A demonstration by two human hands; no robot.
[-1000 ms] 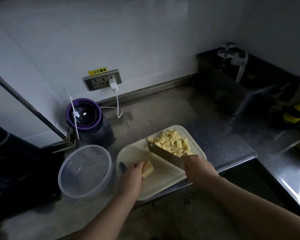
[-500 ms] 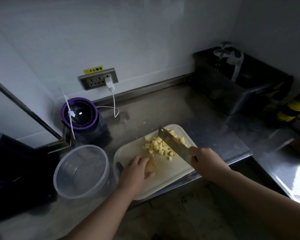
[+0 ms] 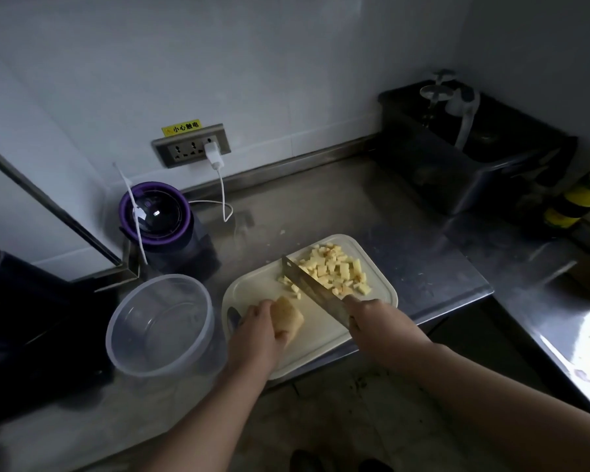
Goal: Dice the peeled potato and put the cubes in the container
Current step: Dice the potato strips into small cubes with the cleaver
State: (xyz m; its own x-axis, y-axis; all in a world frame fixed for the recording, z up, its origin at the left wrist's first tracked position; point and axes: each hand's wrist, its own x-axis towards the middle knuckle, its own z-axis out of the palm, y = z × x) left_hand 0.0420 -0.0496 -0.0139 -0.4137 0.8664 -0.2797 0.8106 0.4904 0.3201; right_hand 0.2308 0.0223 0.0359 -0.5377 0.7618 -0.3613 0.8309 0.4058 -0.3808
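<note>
**tatertom:** ok so where's everything sitting right now?

**dicey_k:** Go off the cutting board (image 3: 252, 287), everything's around that. It lies at the front edge of the steel table (image 3: 355, 206). The left hand (image 3: 258, 330) is over the board's near-left part, grip clamped on the potato chunk (image 3: 290, 316) with the fingers curled over its left side. The chunk itself sits on the board. The right hand (image 3: 372, 318) is at the board's near-right edge, grip wrapped tight round the handle of the knife (image 3: 312, 287).

**tatertom:** and the blade?

**dicey_k:** It runs on a slant from that hand toward the board's far-left side, flat face tipped up at the camera, right along the near edge of the cubes (image 3: 334, 270). They're heaped on the board's far-right part, with a few strays just left of the blade. Whether the edge touches the board I can't tell, it's pretty dim in there.

**tatertom:** container?

**dicey_k:** The clear round container (image 3: 198, 335) stands upright on the table just left of the board. Can't tell if the two touch. All the cubes I can see are on the board. Behind the board to the left is a purple-rimmed appliance (image 3: 155, 216). On the wall beyond the board there's a wall socket (image 3: 191, 146) with a white plug (image 3: 213, 154) in it. Well off to the board's far right sits a dark bin (image 3: 457, 158).
</note>
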